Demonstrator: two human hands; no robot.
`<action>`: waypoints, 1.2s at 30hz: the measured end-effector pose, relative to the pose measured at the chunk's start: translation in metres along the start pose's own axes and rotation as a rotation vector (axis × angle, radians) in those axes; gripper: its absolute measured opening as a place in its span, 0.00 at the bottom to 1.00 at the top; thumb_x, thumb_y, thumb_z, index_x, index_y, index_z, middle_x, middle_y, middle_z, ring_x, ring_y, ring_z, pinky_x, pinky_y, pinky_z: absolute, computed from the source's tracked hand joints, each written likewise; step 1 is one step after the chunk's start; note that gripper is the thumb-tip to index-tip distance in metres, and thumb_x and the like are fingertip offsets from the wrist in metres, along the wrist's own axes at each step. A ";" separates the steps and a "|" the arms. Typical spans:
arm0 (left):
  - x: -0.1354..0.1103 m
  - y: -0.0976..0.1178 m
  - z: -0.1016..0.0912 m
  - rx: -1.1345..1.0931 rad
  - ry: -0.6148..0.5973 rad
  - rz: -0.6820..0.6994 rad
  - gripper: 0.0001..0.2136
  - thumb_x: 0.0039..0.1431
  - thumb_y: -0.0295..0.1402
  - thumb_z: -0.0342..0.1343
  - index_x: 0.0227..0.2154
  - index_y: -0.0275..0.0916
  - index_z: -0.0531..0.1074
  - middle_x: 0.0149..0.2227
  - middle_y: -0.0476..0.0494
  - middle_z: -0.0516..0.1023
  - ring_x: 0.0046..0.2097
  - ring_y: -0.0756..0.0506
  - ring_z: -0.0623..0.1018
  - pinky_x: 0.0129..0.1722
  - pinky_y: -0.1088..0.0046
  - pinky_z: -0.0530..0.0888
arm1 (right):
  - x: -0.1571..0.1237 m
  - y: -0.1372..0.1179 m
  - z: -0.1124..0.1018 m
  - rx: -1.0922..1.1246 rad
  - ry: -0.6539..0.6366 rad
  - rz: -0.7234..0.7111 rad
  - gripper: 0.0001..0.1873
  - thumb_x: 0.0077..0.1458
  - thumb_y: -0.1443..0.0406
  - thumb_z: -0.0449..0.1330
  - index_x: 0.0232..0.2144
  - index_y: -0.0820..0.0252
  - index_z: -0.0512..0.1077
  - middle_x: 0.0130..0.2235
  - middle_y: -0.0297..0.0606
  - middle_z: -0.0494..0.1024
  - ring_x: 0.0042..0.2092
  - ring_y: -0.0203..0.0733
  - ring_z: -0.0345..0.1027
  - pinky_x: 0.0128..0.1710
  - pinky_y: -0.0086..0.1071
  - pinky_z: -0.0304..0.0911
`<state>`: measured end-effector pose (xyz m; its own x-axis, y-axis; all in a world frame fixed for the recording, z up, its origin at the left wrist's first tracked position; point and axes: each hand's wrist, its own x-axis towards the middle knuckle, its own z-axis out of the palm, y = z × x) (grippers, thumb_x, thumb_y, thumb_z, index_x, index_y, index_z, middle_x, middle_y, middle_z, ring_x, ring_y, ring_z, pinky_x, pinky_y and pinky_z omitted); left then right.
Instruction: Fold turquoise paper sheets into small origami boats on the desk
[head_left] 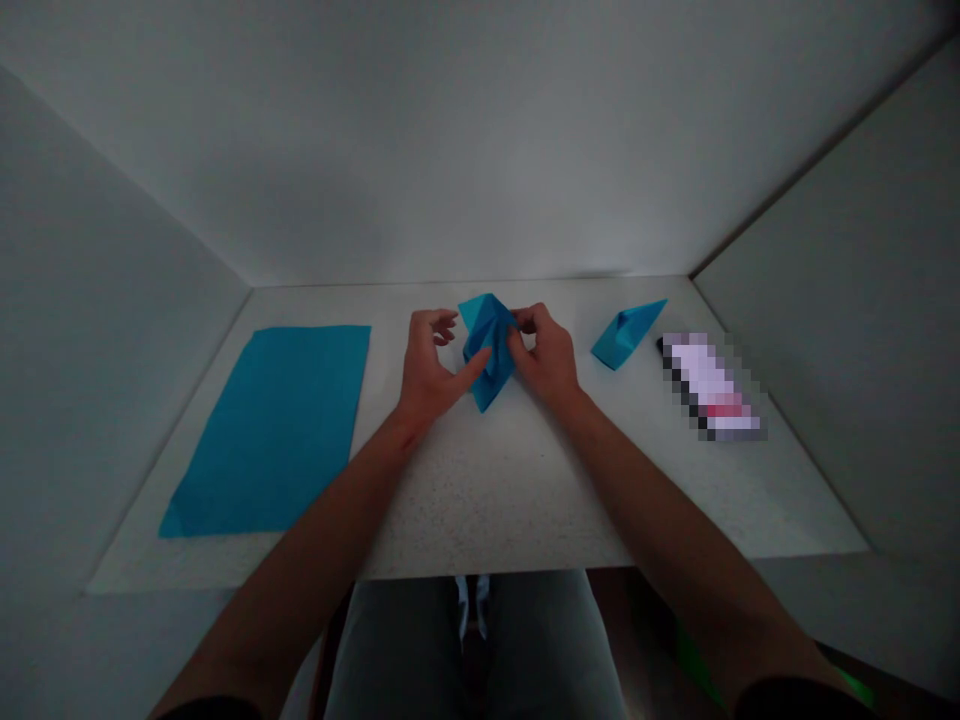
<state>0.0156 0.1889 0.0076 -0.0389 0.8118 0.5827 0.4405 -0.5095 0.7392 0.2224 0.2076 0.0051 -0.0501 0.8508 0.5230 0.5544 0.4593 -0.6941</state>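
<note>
A partly folded piece of blue paper [491, 340] stands between my hands over the middle of the table, its layers spread and several creases showing. My right hand [547, 350] pinches its right edge between thumb and fingers. On the other side, my left hand [433, 365] is open, with its thumb reaching onto the front of the paper and its fingers curved apart to the left of it. A second, smaller folded blue paper shape [628, 333] lies to the right of my right hand, its narrow point toward the back right.
A flat blue paper sheet [274, 430] lies on the left of the pale speckled table [495, 510]. At the right rests a phone [709, 385], its screen pixelated. White walls [465, 140] enclose the table at the back and both sides.
</note>
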 end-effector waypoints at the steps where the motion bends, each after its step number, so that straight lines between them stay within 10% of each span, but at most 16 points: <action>1: 0.000 0.000 0.000 0.024 -0.014 -0.031 0.24 0.57 0.45 0.71 0.52 0.44 0.70 0.48 0.43 0.76 0.42 0.45 0.77 0.41 0.66 0.76 | 0.000 -0.001 0.000 -0.001 0.018 -0.004 0.07 0.69 0.58 0.59 0.39 0.50 0.65 0.48 0.41 0.87 0.44 0.49 0.81 0.47 0.44 0.73; 7: 0.001 -0.003 0.000 0.091 -0.205 -0.275 0.12 0.69 0.43 0.59 0.33 0.43 0.68 0.26 0.52 0.72 0.28 0.48 0.72 0.31 0.69 0.65 | -0.001 -0.001 -0.001 0.016 0.105 -0.036 0.06 0.72 0.56 0.57 0.43 0.48 0.66 0.52 0.42 0.87 0.45 0.50 0.83 0.48 0.46 0.74; 18: 0.006 -0.003 -0.005 -0.023 -0.050 -0.092 0.08 0.58 0.28 0.56 0.24 0.42 0.65 0.28 0.50 0.70 0.33 0.48 0.72 0.36 0.70 0.70 | 0.005 0.014 -0.007 -0.101 0.053 -0.100 0.15 0.66 0.66 0.58 0.54 0.48 0.72 0.49 0.41 0.86 0.47 0.53 0.81 0.51 0.49 0.73; 23: 0.004 -0.010 -0.001 -0.078 0.013 -0.309 0.05 0.64 0.36 0.60 0.34 0.43 0.71 0.32 0.49 0.77 0.34 0.47 0.77 0.35 0.70 0.73 | 0.004 0.011 -0.008 -0.008 0.009 -0.063 0.15 0.68 0.63 0.60 0.56 0.48 0.73 0.46 0.38 0.85 0.37 0.44 0.76 0.42 0.40 0.73; 29: 0.010 -0.020 0.003 -0.407 -0.122 -0.392 0.23 0.59 0.42 0.63 0.58 0.46 0.76 0.61 0.39 0.82 0.61 0.36 0.81 0.58 0.57 0.79 | 0.003 0.008 -0.004 0.180 -0.192 -0.015 0.13 0.71 0.56 0.60 0.53 0.51 0.78 0.37 0.33 0.81 0.30 0.37 0.69 0.32 0.33 0.66; 36: 0.010 -0.029 0.007 -0.525 -0.186 -0.655 0.20 0.59 0.54 0.62 0.35 0.41 0.81 0.39 0.39 0.87 0.42 0.37 0.85 0.48 0.57 0.83 | 0.009 0.010 -0.007 0.100 -0.024 -0.081 0.10 0.68 0.55 0.65 0.45 0.52 0.78 0.38 0.36 0.77 0.34 0.40 0.67 0.36 0.36 0.66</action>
<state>0.0086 0.2139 -0.0108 0.0273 0.9985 -0.0468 -0.0928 0.0491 0.9945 0.2335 0.2178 0.0064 -0.1115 0.8153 0.5682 0.4618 0.5488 -0.6968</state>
